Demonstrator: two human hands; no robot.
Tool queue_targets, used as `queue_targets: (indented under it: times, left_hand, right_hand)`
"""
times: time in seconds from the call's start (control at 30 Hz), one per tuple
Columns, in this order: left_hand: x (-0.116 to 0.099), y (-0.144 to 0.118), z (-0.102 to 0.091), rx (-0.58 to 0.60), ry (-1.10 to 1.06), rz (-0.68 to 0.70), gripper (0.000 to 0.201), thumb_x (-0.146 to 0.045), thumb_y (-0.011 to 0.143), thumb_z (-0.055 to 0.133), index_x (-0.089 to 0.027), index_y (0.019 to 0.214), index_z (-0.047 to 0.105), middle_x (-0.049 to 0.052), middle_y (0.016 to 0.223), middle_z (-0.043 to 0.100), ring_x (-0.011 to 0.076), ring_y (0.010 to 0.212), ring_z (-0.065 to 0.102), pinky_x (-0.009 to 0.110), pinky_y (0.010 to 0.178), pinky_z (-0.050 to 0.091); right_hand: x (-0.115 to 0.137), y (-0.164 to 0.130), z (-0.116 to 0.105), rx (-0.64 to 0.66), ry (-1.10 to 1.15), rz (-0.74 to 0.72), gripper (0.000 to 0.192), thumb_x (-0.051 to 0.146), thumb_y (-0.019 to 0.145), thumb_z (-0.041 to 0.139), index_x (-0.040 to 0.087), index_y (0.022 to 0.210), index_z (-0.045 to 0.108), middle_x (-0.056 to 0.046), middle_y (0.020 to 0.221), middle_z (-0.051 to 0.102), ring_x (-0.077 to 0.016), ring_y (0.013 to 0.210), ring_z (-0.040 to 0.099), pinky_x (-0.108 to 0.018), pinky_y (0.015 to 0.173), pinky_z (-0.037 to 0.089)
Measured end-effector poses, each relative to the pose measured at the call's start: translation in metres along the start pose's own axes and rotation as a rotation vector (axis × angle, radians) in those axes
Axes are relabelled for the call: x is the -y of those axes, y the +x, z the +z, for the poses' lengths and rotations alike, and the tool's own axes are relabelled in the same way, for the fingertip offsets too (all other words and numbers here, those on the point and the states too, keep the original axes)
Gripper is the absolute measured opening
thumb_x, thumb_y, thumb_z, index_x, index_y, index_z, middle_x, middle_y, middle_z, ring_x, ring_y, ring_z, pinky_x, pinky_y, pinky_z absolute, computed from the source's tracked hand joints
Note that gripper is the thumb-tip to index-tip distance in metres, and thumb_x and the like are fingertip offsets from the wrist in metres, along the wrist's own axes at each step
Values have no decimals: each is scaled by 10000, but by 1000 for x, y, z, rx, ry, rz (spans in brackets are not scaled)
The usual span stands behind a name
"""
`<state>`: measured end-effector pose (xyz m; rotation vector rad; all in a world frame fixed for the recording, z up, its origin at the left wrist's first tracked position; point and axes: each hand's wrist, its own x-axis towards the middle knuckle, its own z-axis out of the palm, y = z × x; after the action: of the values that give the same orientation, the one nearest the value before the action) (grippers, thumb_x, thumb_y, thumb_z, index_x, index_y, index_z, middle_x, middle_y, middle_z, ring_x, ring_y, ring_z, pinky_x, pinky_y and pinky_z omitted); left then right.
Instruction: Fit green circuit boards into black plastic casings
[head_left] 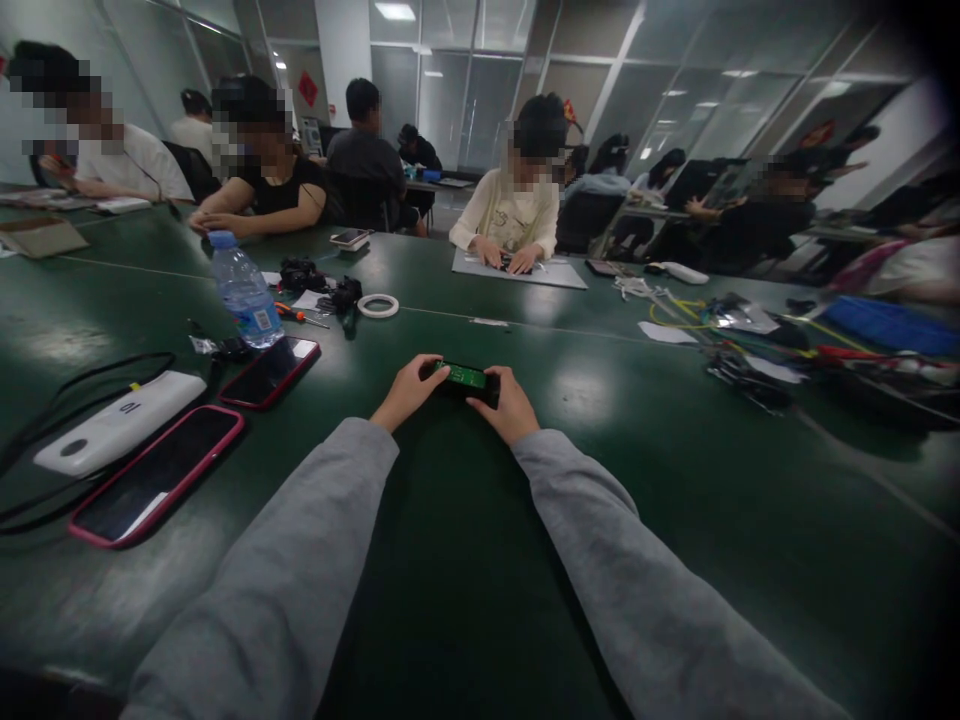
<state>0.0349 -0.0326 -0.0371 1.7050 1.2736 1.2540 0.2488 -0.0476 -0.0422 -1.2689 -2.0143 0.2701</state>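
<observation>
A dark smartphone [466,377] is held sideways between my two hands, low over the green table. Its lit face is green with small pale marks, too small to read. My left hand [411,390] grips the left end, thumb on the front edge. Around the right end closes my right hand [511,402], its thumb along the lower edge. The fingers behind the phone are hidden.
On the left lie two red-cased phones [161,475] [271,372], a white power bank [120,422] and a water bottle [246,290]. Beyond are a tape roll [378,305] and a screwdriver [301,315]. Cables [750,365] lie right. A person [517,210] works opposite.
</observation>
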Motion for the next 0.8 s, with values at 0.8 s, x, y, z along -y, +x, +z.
queue_targets:
  times: [0.8]
  left_hand:
    - [-8, -6, 2, 55, 152, 50, 492, -533, 860, 494, -171, 1176, 598, 126, 1160, 646, 253, 1054, 600, 394, 925, 446]
  right_hand:
    - [23, -25, -6, -137, -172, -4, 564, 294, 713, 744, 212, 1217, 505, -93, 1128, 565, -287, 1064, 544, -465, 918, 476]
